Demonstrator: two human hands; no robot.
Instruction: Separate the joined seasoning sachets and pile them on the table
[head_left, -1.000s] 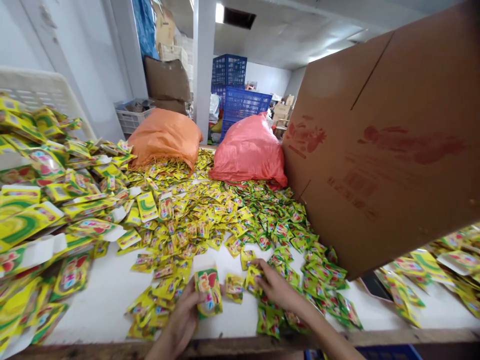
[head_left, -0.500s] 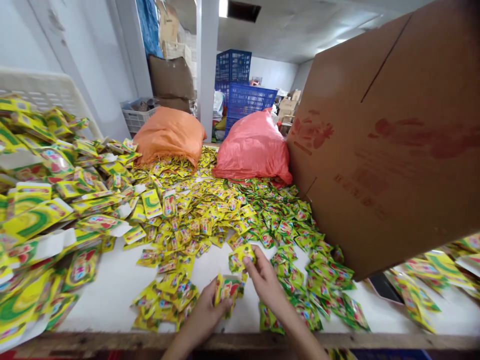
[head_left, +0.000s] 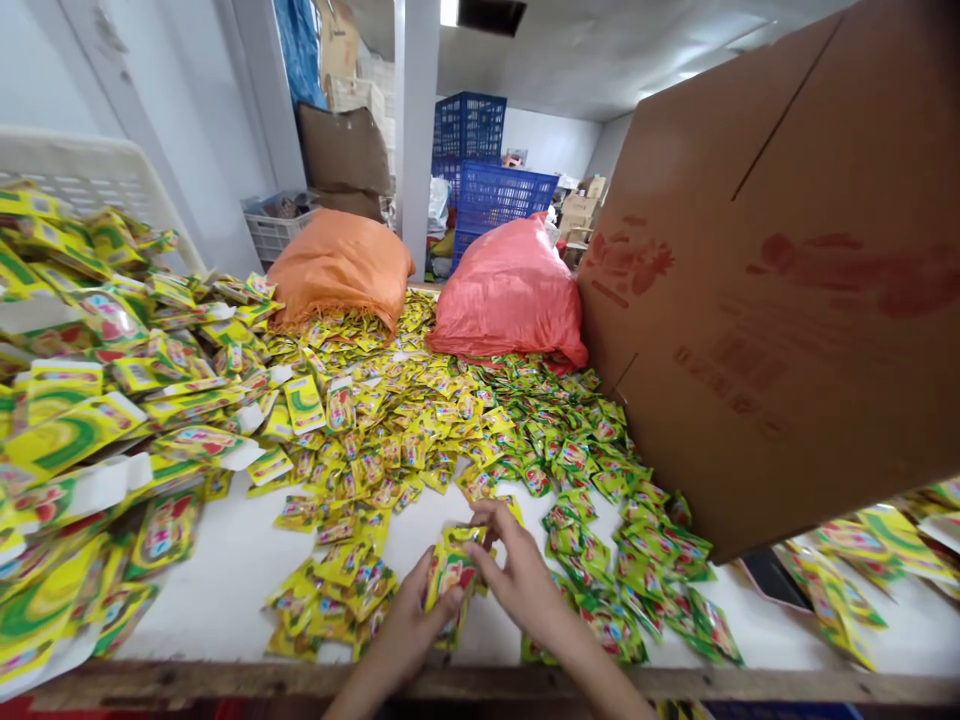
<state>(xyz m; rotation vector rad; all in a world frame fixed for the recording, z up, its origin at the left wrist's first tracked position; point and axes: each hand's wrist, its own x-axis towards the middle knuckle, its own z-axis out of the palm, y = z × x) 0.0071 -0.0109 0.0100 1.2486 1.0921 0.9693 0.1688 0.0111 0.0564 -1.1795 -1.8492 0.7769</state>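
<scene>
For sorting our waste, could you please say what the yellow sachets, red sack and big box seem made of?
Yellow sachets: probably glossy printed plastic film, given crinkled, shiny faces. Red sack: perhaps woven plastic, softly shiny, creased; weave unclear. Big box: likely matte cardboard, brown and stiff-walled.

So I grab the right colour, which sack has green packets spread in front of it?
The pinkish-red sack, beside the big cardboard box; the orange sack has yellow packets in front instead.
</scene>
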